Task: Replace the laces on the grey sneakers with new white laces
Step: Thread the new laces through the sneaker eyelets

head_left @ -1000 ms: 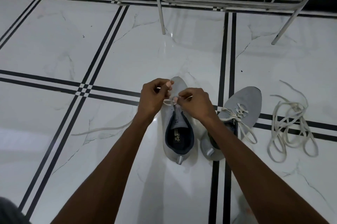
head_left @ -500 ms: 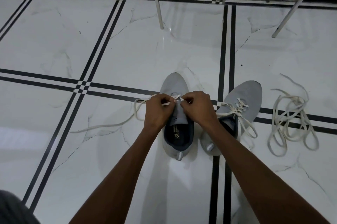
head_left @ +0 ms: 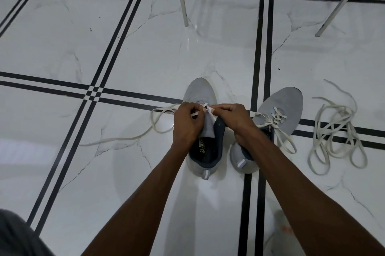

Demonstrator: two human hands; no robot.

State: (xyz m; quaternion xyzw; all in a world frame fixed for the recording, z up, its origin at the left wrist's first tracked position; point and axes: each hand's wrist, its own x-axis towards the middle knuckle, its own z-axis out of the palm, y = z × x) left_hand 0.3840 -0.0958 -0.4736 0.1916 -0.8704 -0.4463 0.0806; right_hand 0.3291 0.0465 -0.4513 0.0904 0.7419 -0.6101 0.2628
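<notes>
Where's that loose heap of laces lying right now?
In the head view, the loose pile of laces lies on the tiled floor at the far right, just right of the laced grey sneaker and not touching it, across a black double stripe.

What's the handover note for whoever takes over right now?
Left hand and right hand: each pinches the lace at the lowest eyelets of the left sneaker.
The lace's long tail loops away on the floor, left of that sneaker.
Right sneaker stands beside it, fully laced, its ends loose.
Loose laces lie in a pile further right.
Done: right sneaker laced; left one started.
Left: thread the remaining eyelets on the left sneaker; tie both.
</notes>
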